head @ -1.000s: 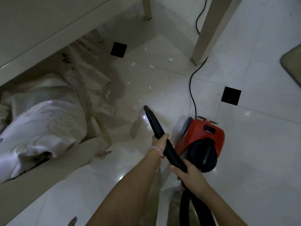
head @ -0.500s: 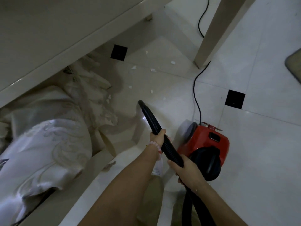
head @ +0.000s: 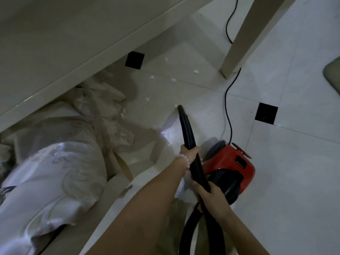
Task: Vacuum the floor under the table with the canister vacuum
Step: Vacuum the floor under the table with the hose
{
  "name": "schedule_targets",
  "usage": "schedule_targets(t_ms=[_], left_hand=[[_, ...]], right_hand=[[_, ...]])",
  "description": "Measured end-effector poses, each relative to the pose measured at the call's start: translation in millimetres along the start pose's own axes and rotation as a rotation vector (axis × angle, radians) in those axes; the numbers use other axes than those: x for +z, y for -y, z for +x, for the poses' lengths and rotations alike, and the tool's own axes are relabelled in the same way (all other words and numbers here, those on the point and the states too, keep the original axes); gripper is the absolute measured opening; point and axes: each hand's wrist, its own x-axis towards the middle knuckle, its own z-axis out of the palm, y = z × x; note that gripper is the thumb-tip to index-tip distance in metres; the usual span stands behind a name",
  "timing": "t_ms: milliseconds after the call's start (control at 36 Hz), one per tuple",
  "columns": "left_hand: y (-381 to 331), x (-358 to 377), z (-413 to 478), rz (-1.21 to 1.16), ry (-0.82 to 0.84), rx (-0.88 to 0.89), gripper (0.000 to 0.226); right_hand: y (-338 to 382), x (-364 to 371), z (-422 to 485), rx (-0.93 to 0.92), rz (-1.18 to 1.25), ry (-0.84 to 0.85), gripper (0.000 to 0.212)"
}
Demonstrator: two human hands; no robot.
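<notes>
The left hand [head: 189, 153] curls its fingers [head: 195, 148] round the hose [head: 186, 126] at centre frame, aiming its tip toward paper scraps [head: 196, 71] on the floor [head: 202, 100] under the tabletop [head: 73, 43]; the right hand [head: 211, 196] grips it lower, managing slack; the canister vacuum [head: 237, 162] sits beside.

No text, brand, label or number reads anywhere. Red canister vacuum [head: 225, 160], just beside the fingers [head: 197, 187] of the right hand [head: 213, 198], has a small dark panel [head: 241, 161], too blurred to read.
</notes>
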Motion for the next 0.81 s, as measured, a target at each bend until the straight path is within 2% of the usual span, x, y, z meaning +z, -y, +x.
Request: schedule_targets(t_ms=[278,361,583,750,806], left_hand=[[9,-4,-13,-0.043,-0.06,-0.023,0.022],[14,1,-19,-0.008,-0.051,-0.028,0.024],[27,21,-29,0.077,-0.02,0.006,0.012],[20,26,-30,-0.053,0.019,0.03,0.013],[16,30,-30,-0.034,0.053,0.017,0.026]], right_hand=[[-4,-1,-14,0.012,-0.009,0.032,0.022],[-9,-1,-24,0.014,0.012,0.025,0.022],[-23,-9,-41,0.032,0.073,0.009,0.024],[-22,-20,-26,0.009,0.105,-0.024,0.028],[-17,-23,-18,0.011,0.123,-0.044,0.03]])
